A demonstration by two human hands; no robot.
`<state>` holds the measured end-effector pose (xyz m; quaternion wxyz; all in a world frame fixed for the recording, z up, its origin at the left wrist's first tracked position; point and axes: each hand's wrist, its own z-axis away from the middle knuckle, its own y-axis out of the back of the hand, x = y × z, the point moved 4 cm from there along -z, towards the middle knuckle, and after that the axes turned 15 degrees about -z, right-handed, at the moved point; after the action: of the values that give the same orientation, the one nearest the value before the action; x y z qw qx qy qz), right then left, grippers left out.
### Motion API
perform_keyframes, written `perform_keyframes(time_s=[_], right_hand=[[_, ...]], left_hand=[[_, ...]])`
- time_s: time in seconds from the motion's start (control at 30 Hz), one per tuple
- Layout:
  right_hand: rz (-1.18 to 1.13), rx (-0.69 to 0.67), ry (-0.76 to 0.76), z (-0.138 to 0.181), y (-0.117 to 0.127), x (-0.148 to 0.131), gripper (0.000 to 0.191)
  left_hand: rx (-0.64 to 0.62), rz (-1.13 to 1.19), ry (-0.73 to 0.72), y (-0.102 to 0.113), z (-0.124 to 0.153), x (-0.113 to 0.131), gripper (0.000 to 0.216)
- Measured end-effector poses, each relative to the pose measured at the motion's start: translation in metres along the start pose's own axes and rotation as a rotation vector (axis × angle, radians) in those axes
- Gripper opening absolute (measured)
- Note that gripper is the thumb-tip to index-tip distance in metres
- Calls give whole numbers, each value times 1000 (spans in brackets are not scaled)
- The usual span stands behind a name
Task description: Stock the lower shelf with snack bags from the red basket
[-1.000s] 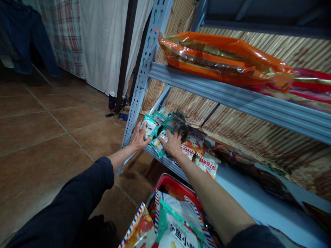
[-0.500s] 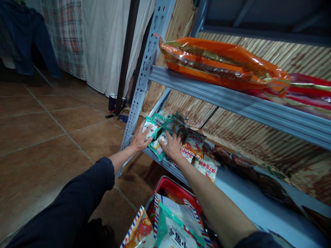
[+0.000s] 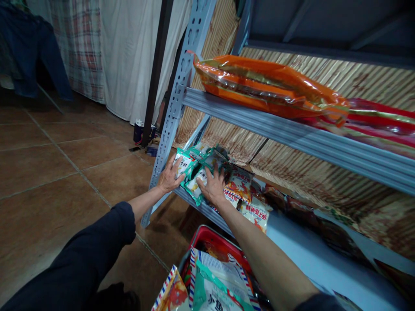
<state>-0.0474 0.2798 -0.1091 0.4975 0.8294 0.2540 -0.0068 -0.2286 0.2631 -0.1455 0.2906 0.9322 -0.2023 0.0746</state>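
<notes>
Both my hands rest on a pile of green and white snack packets (image 3: pixel 194 162) at the left end of the lower shelf (image 3: pixel 292 242) of a grey metal rack. My left hand (image 3: pixel 169 177) lies with spread fingers against the left side of the pile, close to the rack's upright post (image 3: pixel 177 103). My right hand (image 3: pixel 212 186) lies flat on top of the packets, fingers spread. Just right of the pile lie orange and white snack packets (image 3: pixel 246 194). Neither hand grips anything.
A red basket (image 3: pixel 210 239) with more snack packets (image 3: pixel 214 285) stands below my arms. Large orange bags (image 3: pixel 266 86) and red bags (image 3: pixel 385 116) lie on the upper shelf (image 3: pixel 292 136). Brown floor tiles (image 3: pixel 65 172) spread to the left; a white curtain (image 3: pixel 129 52) hangs behind.
Both hands have stayed on the green packets and pressed them slightly further onto the shelf. The view has drifted a little to the right and down.
</notes>
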Motion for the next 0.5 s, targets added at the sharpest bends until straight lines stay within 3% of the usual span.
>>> perform_keyframes(time_s=[0.17, 0.33, 0.5], right_hand=[[25, 31, 33, 0, 5, -1, 55], [25, 72, 110, 1, 13, -8, 51], [-87, 42, 165, -2, 13, -22, 48]], left_hand=[[-19, -36, 11, 0, -4, 2, 65], [42, -26, 92, -2, 2, -2, 70], [66, -8, 158, -10, 13, -5, 78]])
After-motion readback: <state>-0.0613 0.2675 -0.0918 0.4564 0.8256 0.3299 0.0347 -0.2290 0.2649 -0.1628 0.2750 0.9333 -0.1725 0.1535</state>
